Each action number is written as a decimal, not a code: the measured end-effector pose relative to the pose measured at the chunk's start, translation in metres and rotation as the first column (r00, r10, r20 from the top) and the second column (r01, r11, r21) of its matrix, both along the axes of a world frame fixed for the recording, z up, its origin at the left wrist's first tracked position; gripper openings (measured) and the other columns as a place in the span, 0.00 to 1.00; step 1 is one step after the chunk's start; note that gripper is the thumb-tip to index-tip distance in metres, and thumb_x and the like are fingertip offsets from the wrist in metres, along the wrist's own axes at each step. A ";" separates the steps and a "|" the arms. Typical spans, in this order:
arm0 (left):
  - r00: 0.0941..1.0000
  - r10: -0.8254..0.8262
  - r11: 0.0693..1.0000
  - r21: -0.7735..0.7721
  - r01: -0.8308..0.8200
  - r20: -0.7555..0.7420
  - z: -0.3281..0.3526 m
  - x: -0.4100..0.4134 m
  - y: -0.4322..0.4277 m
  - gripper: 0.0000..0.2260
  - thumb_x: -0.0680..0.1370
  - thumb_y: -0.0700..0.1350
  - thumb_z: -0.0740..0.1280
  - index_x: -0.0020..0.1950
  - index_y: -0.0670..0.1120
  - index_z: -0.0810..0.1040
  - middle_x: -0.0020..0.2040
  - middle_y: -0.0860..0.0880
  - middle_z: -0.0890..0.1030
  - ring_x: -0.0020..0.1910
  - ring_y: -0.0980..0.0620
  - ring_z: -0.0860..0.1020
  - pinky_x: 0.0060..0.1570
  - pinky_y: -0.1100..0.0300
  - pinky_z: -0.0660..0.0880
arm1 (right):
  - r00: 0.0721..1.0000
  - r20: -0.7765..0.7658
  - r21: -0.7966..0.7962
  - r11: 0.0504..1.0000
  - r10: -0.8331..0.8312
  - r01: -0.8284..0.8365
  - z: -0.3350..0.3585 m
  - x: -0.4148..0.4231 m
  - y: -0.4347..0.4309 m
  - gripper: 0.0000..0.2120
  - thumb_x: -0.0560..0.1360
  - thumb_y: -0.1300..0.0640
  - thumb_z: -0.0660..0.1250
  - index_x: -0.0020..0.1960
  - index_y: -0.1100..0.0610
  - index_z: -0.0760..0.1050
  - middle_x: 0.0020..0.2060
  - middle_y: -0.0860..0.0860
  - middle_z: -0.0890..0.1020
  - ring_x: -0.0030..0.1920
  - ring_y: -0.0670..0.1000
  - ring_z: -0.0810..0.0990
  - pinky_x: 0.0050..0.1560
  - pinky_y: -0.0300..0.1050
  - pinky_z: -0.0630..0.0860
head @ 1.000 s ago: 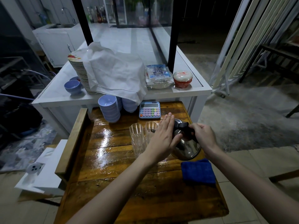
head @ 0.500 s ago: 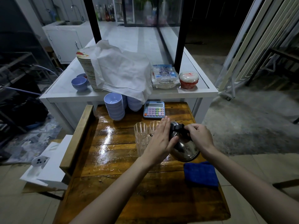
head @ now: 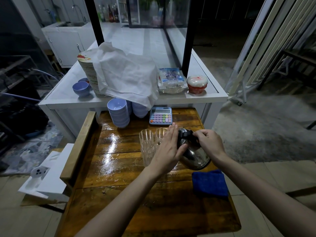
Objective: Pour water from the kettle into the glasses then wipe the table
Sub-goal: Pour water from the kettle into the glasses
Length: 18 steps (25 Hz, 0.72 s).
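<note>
On the wet wooden table, two clear glasses stand close together, just left of the kettle. The left hand lies flat, fingers straight, against the kettle's near side. The steel kettle is tipped toward the glasses, between both hands. The right hand is curled round its black handle. A blue cloth lies nearer me, by the right edge.

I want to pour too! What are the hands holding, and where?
Right hand grips the kettle by its black handle; left hand presses flat on it.
</note>
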<state>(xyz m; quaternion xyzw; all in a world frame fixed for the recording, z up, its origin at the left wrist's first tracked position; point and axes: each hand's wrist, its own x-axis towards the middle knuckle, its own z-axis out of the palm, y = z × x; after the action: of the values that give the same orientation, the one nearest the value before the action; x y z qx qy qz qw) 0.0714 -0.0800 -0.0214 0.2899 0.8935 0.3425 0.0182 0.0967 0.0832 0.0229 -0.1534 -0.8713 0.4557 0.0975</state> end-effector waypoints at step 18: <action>1.000 0.015 1.000 -0.016 -0.015 0.006 -0.001 0.000 -0.002 0.33 0.82 0.60 0.51 0.79 0.47 0.41 0.79 0.51 0.41 0.76 0.60 0.38 0.74 0.61 0.40 | 0.999 0.021 -0.015 0.999 0.033 -0.033 0.004 0.000 -0.003 0.17 0.78 0.52 0.64 0.32 0.53 0.79 0.32 0.51 0.81 0.39 0.53 0.80 0.44 0.54 0.78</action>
<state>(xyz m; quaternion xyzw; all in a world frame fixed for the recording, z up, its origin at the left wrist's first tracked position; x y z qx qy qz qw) 0.0709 -0.0820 -0.0226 0.2820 0.8983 0.3364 0.0205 0.0966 0.0797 0.0267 -0.1446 -0.8715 0.4618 0.0796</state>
